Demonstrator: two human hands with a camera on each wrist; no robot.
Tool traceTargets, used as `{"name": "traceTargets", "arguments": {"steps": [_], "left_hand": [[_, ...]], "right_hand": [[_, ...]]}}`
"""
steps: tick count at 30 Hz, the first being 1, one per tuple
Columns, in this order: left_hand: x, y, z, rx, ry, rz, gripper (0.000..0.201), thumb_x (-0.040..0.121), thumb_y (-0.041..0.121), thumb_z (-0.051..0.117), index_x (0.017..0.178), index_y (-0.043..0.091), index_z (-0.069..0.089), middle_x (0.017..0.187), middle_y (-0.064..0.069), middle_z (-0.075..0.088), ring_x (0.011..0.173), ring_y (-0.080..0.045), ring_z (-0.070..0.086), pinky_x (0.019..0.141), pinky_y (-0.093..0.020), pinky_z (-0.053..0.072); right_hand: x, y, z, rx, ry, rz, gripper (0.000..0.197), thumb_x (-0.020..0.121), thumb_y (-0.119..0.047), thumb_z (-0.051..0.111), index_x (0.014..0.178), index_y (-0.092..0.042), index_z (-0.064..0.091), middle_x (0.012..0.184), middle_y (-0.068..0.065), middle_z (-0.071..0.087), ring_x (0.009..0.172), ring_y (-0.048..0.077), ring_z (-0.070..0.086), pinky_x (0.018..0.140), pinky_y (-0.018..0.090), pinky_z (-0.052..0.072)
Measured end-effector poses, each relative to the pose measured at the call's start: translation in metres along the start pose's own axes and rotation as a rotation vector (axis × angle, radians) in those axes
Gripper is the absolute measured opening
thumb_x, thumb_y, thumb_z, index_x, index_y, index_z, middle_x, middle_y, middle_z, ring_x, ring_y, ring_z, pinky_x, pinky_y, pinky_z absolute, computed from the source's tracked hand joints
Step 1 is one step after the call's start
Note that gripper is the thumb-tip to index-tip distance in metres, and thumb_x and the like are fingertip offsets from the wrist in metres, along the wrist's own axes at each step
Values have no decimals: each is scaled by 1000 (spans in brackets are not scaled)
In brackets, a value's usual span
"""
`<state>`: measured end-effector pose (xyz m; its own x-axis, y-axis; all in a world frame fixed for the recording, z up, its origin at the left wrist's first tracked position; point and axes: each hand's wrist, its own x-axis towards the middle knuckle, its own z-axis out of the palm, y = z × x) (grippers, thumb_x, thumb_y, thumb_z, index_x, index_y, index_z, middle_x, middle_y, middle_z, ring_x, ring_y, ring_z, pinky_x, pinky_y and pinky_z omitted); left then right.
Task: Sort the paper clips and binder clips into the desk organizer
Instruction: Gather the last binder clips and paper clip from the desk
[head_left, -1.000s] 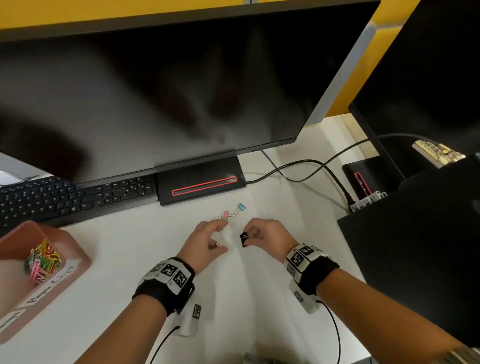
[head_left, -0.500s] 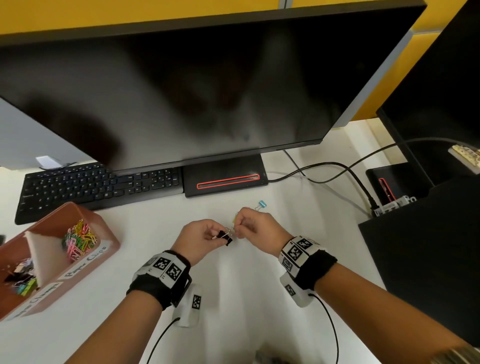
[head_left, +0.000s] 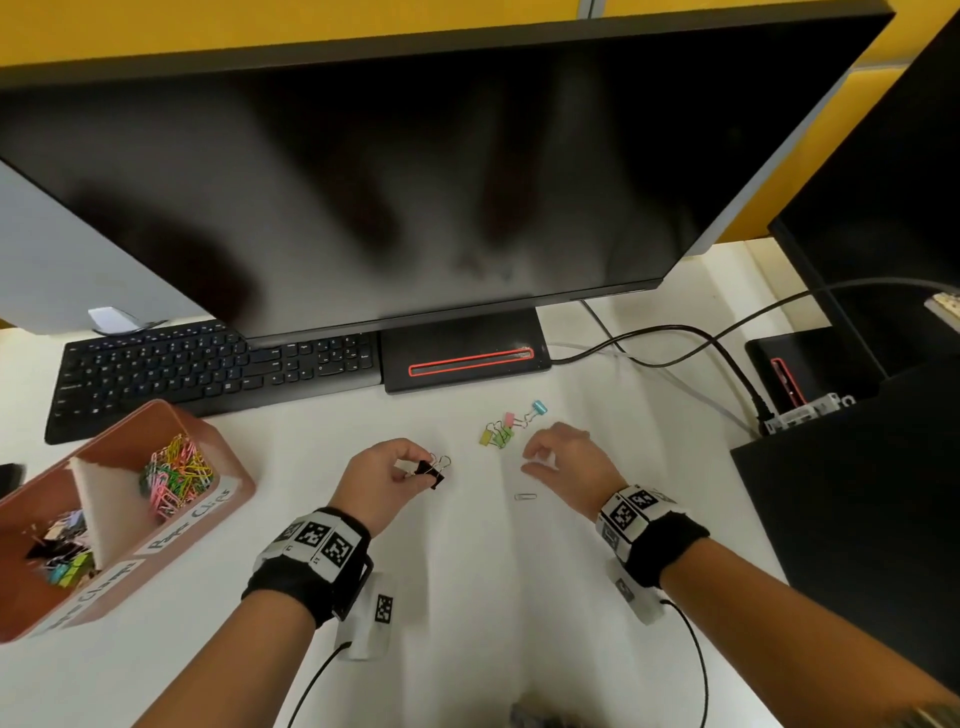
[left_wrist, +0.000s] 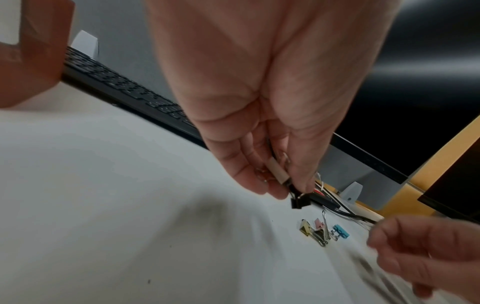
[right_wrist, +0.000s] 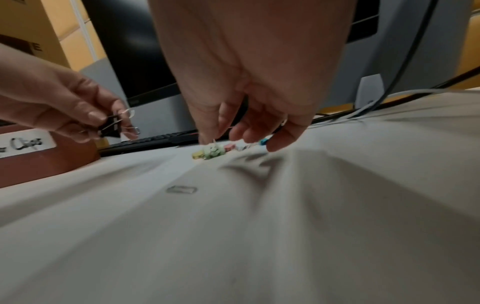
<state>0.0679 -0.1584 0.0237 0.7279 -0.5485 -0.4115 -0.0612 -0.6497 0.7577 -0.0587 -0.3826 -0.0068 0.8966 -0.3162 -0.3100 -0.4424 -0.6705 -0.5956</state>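
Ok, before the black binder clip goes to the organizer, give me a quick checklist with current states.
1. Left hand grips the black binder clip: ok.
2. Clip lifted off the desk: ok, per the left wrist view.
3. Right hand free, holding nothing: ok.
4. Organizer binder-clip compartment has room: ok.
5. Desk cleared of clips: not ok; coloured binder clips and a paper clip remain.
6. Anything else in the left hand: cannot tell.

hands (head_left: 470, 470) parted; left keeps black clip (head_left: 432, 470)
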Motion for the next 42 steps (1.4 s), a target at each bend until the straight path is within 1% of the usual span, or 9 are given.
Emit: {"name": "traceTargets", "arguments": {"steps": [3, 7, 14, 18, 20, 24, 31, 37, 42], "left_hand": [[4, 2, 5, 64, -5, 35, 16, 79, 15, 69, 81, 30, 63, 89, 12, 69, 70, -15, 65, 58, -3, 41], [12, 8, 13, 80, -36, 47, 20, 79, 14, 68, 87, 31, 61, 88, 4, 67, 75, -11, 60, 62, -3, 38], [35, 20, 23, 199, -196, 34, 65, 81, 21, 67, 136, 35, 34, 82, 4, 68, 84, -11, 57, 72, -13, 35], [53, 26, 35, 299, -371, 35, 76, 83, 18, 64, 142, 36, 22, 84, 2, 66, 82, -13, 57, 77, -19, 37], [62, 28, 40, 326, -394, 25, 72, 83, 18, 64, 142, 31, 26, 89, 0, 65, 86, -13, 55, 79, -19, 36], [74, 28, 46, 304, -390, 14, 61, 81, 21, 67, 134, 31, 40, 94, -3, 64, 85, -13, 55, 68, -13, 36], [81, 26, 51, 273, -370, 22, 33, 75, 17, 72, 105, 25, 60, 85, -3, 60, 82, -18, 57, 71, -19, 37], [77, 17, 44, 248, -346, 11, 27, 74, 15, 72, 92, 29, 57, 80, -1, 59, 76, -18, 57, 72, -23, 43], [65, 6, 33, 239, -318, -52, 23, 75, 13, 71, 84, 24, 51, 78, 0, 60, 69, -14, 54, 58, -18, 40]], "right_hand": [[17, 5, -11, -78, 122, -41, 36, 80, -13, 62, 115, -25, 59, 120, 2, 55, 108, 21, 51, 101, 35, 38], [39, -2, -16, -168, -108, -76, 46, 85, -6, 54, 125, -27, 54, 145, -1, 40, 132, 23, 34, 113, 32, 23], [43, 11, -13, -119, -32, -40, 28, 85, -10, 60, 112, -13, 64, 106, 9, 62, 103, 27, 53, 95, 29, 35], [41, 12, -17, 23, -31, -13, 36, 84, 0, 57, 116, -16, 60, 95, 2, 51, 82, 23, 58, 85, 37, 51], [43, 7, -20, 88, -84, -35, 44, 83, 4, 57, 122, -17, 56, 109, 3, 44, 77, 24, 60, 76, 35, 56], [52, 4, -15, -56, -190, -119, 46, 81, -2, 63, 124, -18, 56, 136, 2, 32, 96, 20, 55, 93, 29, 47], [55, 5, -11, -74, -89, -122, 16, 85, -14, 62, 100, -12, 68, 104, 7, 63, 97, 23, 54, 92, 33, 42], [52, 12, -26, 5, -24, -38, 18, 83, -13, 65, 100, -12, 68, 95, 8, 63, 89, 19, 58, 85, 27, 45], [45, 19, -27, -68, -16, -33, 10, 78, -18, 71, 86, -11, 69, 107, 1, 53, 95, 14, 49, 91, 25, 38]]}}
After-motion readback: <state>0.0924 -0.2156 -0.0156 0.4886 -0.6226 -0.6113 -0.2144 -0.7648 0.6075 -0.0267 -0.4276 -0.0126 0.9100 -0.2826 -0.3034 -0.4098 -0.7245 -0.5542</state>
